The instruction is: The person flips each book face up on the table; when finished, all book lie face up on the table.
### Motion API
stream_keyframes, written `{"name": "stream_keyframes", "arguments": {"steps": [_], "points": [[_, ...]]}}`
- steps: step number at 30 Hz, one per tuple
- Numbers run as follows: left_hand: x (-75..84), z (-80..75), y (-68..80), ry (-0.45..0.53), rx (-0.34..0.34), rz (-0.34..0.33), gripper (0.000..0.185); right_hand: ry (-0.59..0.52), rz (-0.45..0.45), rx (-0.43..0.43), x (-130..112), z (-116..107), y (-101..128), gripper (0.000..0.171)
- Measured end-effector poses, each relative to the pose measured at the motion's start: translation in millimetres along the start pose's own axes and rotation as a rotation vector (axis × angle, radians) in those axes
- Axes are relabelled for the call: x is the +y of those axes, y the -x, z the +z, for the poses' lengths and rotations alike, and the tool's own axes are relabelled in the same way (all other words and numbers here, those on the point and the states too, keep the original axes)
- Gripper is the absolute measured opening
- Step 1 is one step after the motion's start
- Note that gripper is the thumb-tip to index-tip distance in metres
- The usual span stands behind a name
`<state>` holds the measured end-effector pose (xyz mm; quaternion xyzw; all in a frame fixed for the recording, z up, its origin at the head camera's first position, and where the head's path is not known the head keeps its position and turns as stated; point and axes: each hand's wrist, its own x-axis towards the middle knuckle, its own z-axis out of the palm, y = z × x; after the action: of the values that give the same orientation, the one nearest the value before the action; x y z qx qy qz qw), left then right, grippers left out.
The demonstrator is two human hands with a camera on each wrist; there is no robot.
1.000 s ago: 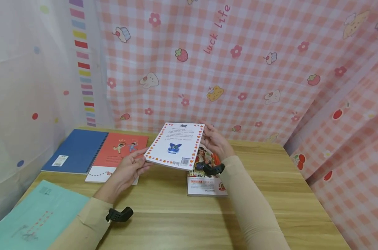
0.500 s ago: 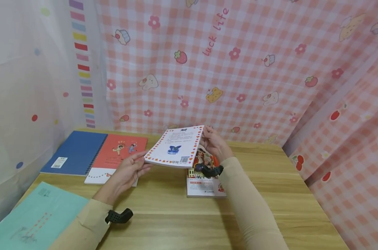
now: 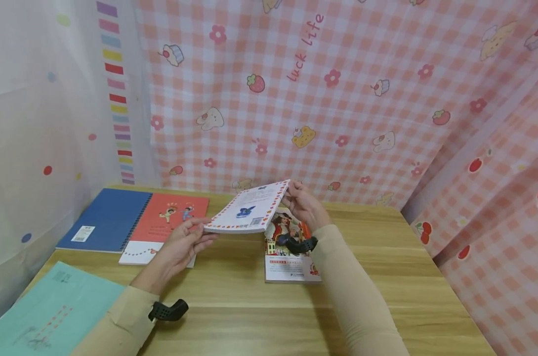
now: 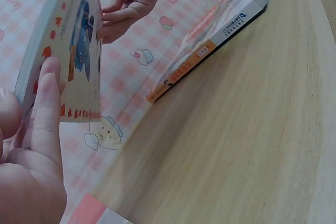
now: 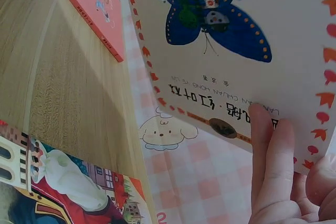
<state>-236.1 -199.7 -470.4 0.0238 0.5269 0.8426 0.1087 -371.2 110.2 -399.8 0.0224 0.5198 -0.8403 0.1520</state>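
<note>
A thin white book with a red-and-orange leaf border and a blue butterfly picture is held in the air, tilted, above the table. My left hand pinches its near left corner, thumb on top and fingers beneath. At the far right corner my right hand grips the book's edge. The right wrist view shows the underside cover, with a large butterfly and printed title, and the right fingers pressed against it. Partly under the right forearm lies a picture book with a costumed figure on its cover.
On the wooden table, a blue spiral notebook lies at the back left beside a red-and-white book. A mint green book sits at the front left. A pink checked curtain hangs behind.
The white book has tipped so its upper cover appears more edge-on in the head view. Both hands keep their hold and have barely moved.
</note>
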Motion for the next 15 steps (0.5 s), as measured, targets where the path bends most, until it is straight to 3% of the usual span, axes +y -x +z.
{"name": "stream_keyframes", "arguments": {"steps": [10, 15], "points": [[-0.2, 2.0, 0.6, -0.006, -0.042, 0.073, 0.04, -0.011, -0.014, 0.008, 0.4, 0.4, 0.1, 0.05], [-1.7, 4.8, -0.1, -0.096, 0.026, 0.098, 0.035, 0.013, -0.023, -0.008, 0.8, 1.2, 0.7, 0.047]]}}
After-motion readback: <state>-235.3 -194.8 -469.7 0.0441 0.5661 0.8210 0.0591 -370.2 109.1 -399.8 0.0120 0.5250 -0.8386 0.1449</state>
